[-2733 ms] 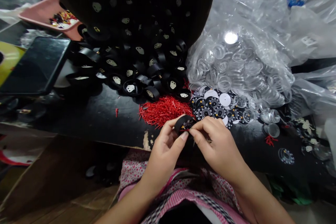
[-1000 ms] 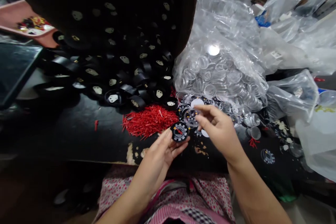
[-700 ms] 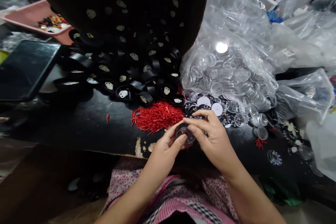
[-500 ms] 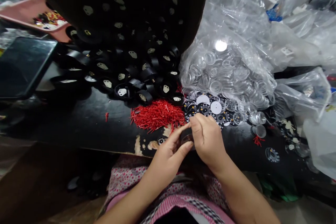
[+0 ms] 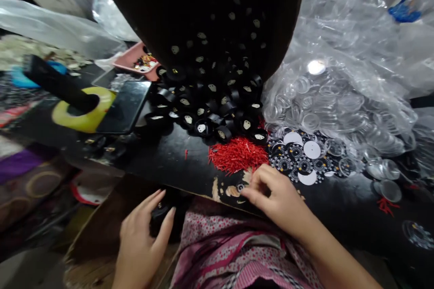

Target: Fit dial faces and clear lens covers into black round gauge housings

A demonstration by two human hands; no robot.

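My left hand (image 5: pixel 142 230) is at the lower left, beyond the table's front edge, above a brown cardboard box. Its thumb and fingers are spread. Between them shows a dark round case (image 5: pixel 159 211), seemingly loose below the fingers. My right hand (image 5: pixel 271 189) is at the front of the table with loosely curled fingers, thumb apart from them, and nothing visible in its grasp. Beside its thumb lies a small metal ring (image 5: pixel 240 187). Just behind that hand is a heap of thin red pointers (image 5: pixel 237 156). Printed round dials (image 5: pixel 294 151) lie to its right.
Black round cases (image 5: pixel 217 113) spill from a dark container at the back. Clear round covers (image 5: pixel 325 104) lie in a plastic bag at right. A phone (image 5: pixel 125 106) leans by a yellow tape roll (image 5: pixel 64 119) at left. The cardboard box (image 5: pixel 84 257) stands below the table.
The hands were together on a dark round case; now they are apart. My left hand has moved left and down off the table, fingers spread. The view has turned left.
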